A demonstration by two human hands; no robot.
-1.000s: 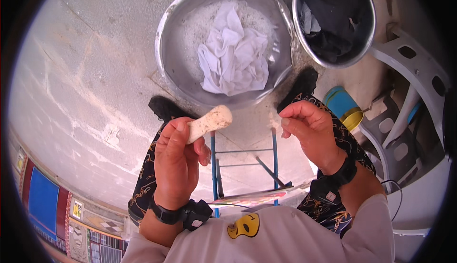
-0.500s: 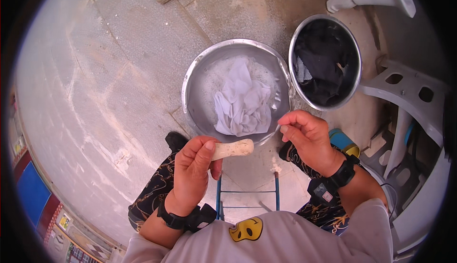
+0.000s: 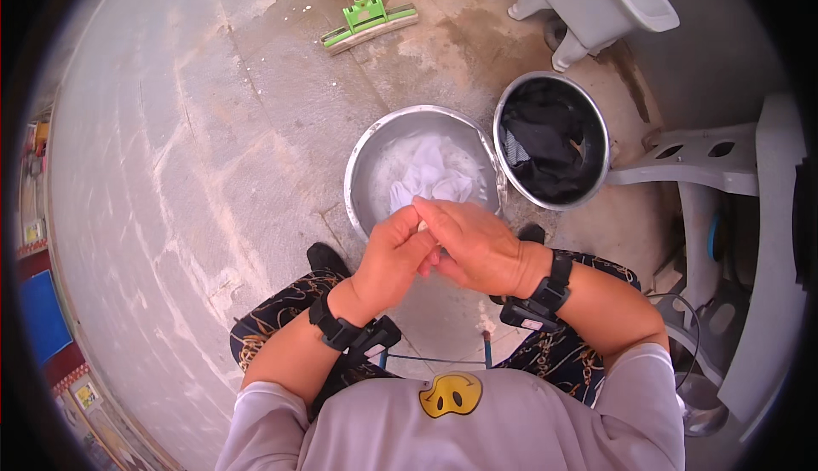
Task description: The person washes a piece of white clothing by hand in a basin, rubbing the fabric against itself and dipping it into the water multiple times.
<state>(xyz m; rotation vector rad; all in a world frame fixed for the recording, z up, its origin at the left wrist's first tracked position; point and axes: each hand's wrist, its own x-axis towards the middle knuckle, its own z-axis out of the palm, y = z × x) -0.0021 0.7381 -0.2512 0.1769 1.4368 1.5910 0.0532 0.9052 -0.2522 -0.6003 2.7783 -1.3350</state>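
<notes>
Both hands, left hand (image 3: 394, 258) and right hand (image 3: 471, 245), now clasped together, soap bar hidden.

Left hand (image 3: 392, 254), right hand (image 3: 473, 245) clasped together above steel basin (image 3: 362, 173) holding white cloth (image 3: 426, 173).

Shiny metal basin (image 3: 362, 164) holding wet white cloth (image 3: 426, 177), rough matt concrete floor (image 3: 187, 147), glossy green plastic mop (image 3: 368, 21)

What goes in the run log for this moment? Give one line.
left hand and right hand clasped together | over steel basin of white cloth | dark laundry tub beside
</notes>
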